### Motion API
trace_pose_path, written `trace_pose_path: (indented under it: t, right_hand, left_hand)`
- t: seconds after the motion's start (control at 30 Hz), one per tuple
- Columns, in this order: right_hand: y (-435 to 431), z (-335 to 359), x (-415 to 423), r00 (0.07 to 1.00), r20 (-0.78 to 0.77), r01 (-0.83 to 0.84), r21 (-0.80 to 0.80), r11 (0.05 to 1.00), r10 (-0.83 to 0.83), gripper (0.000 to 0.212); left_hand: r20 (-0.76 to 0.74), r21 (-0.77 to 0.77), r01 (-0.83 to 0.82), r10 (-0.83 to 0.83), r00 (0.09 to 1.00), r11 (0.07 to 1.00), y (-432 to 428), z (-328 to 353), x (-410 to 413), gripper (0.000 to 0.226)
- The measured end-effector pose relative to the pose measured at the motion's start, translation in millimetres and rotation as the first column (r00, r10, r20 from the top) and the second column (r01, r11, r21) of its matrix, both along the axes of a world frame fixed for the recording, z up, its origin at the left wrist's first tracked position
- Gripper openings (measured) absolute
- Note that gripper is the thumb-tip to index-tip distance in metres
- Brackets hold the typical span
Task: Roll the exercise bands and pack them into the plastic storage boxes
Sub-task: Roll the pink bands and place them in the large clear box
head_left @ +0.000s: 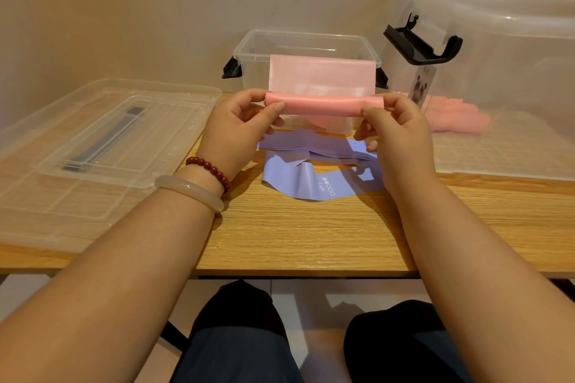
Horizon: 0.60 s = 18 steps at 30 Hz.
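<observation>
A pink exercise band [323,104] is partly rolled into a tube and held above the table. Its loose end stands up flat in front of the small clear storage box [249,53]. My left hand [239,130] pinches the roll's left end between thumb and fingers. My right hand [395,130] pinches the right end the same way. A purple exercise band [317,174] lies crumpled on the wooden table below my hands, its printed label facing up.
A clear lid [93,146] lies flat at the left. A large clear box [513,87] lies on its side at the right, with a black latch [420,43] and pink bands [457,116] inside. The table's front edge [295,270] is near my knees.
</observation>
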State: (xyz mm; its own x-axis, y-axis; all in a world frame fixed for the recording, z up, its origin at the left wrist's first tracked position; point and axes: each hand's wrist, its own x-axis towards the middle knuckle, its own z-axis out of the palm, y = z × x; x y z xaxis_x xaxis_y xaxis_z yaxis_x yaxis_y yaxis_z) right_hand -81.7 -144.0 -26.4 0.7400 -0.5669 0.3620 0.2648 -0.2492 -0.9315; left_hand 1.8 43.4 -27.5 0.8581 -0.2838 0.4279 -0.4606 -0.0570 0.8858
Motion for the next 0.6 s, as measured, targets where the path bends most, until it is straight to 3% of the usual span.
trace_pose_path:
  t: [0.23,0.37,0.6]
  right_hand:
    - [-1.5,-3.1,1.4,0.998,0.01,0.055,-0.038,0.998,-0.055,0.013]
    - [-1.2,-2.9,1.3,0.997,-0.005,0.074,-0.037,0.997,-0.074,0.023]
    - [-1.3,-0.7,2.0,0.998,0.066,0.003,0.041,0.999,-0.005,0.007]
  left_hand:
    - [0.001,-0.007,0.001,-0.001,1.0,1.0,0.2,-0.9,0.8,0.009]
    - [0.001,-0.023,0.057,-0.057,0.998,0.998,1.9,-0.6,1.4,0.032]
    - [0.016,-0.006,0.016,-0.016,1.0,1.0,0.2,-0.4,1.0,0.012]
